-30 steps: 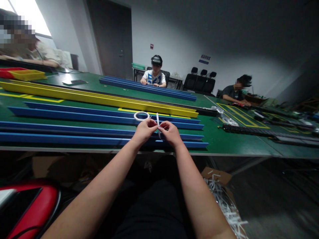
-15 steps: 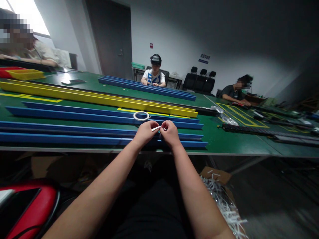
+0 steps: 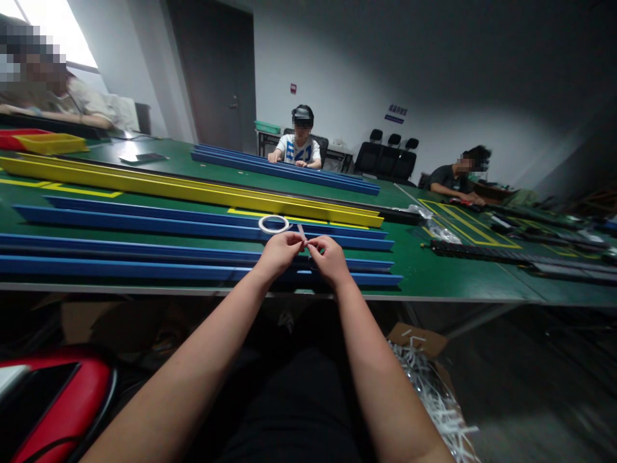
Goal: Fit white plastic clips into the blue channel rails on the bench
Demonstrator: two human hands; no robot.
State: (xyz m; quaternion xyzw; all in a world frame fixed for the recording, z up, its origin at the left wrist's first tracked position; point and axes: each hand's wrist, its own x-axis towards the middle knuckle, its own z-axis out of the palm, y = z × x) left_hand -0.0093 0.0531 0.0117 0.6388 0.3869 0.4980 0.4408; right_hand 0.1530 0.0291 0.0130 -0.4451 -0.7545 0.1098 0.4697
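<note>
My left hand [image 3: 280, 254] and my right hand [image 3: 328, 257] meet fingertip to fingertip above the near blue channels [image 3: 202, 269]. Between their pinched fingers is a short strip of white tape [image 3: 301, 232], its free end standing up and away from me. Both hands are closed on it; the part inside the fingers is hidden. Just beyond my left hand, a white tape roll [image 3: 273, 224] rests at another pair of blue channels [image 3: 193, 225].
A long yellow channel [image 3: 193, 190] lies behind the blue ones on the green table [image 3: 434, 283]. Black strips [image 3: 482, 254] lie to the right. Below the table edge stands a box of white paper strips [image 3: 429, 379]. A red chair [image 3: 91, 399] is at lower left. Several people sit around.
The white tape strip has swung from lying sideways between my hands to pointing up and away. My fingertips have drawn closer together. Across the table, a person's hand has shifted left.
</note>
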